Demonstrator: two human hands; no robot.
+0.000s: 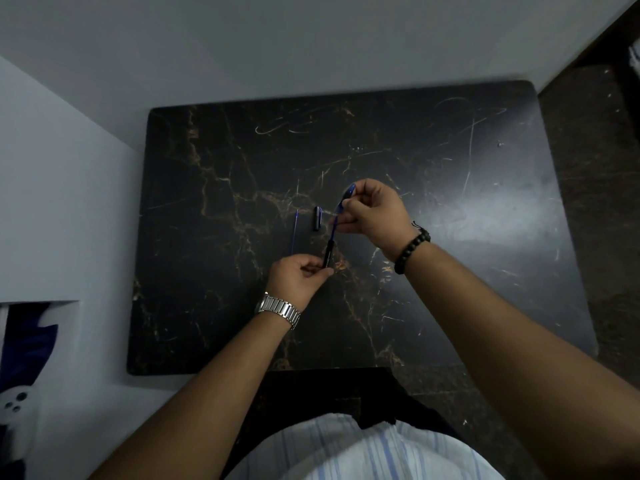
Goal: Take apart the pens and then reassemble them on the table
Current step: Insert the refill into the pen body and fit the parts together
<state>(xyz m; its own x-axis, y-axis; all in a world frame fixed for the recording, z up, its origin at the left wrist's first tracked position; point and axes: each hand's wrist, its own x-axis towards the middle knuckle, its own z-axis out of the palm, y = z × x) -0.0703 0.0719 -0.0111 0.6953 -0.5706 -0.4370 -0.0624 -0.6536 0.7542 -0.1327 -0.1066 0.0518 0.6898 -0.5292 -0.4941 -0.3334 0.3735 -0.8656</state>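
Mid-frame, both hands, left hand (299,276) and right hand (372,211), grasp the blue pen barrel (331,237); refill (294,231) and cap (317,218) already off on desk (207,271), reassembly left.

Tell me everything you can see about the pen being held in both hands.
The pen is slim, with a translucent blue upper barrel and a black lower section bearing faint print; it looks plastic. It is held tilted above the dark marble table. The right hand pinches its blue upper end, the left hand its black lower end. Whether its parts are separated is unclear.

head view, steeply down over table (450,237)
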